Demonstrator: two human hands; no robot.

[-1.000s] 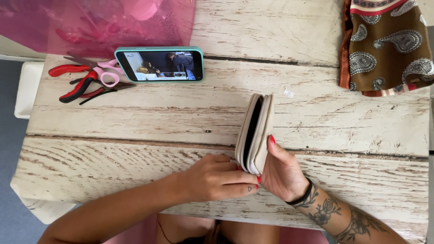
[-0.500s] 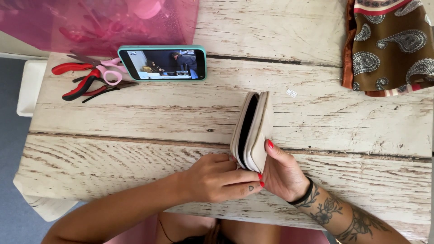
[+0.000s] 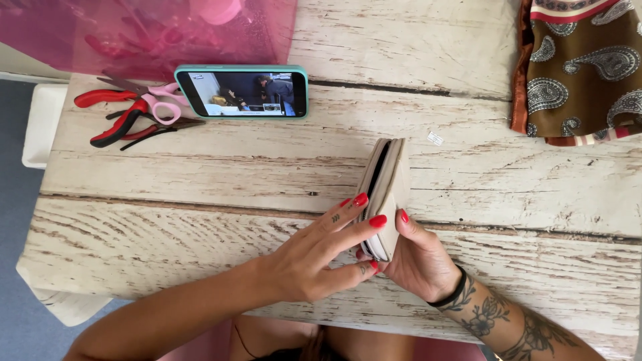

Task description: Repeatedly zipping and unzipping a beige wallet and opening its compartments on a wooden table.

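Beige wallet, soft and slim, stood on edge at tabletop centre. Pinched between right hand and left hand, fingers clasping both faces. Could tip or splay open if pinch loosens. Glossy phone at 11 o'clock.

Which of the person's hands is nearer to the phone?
Left. The left hand lies below the phone, fingers on the beige wallet; the right hand sits farther right.
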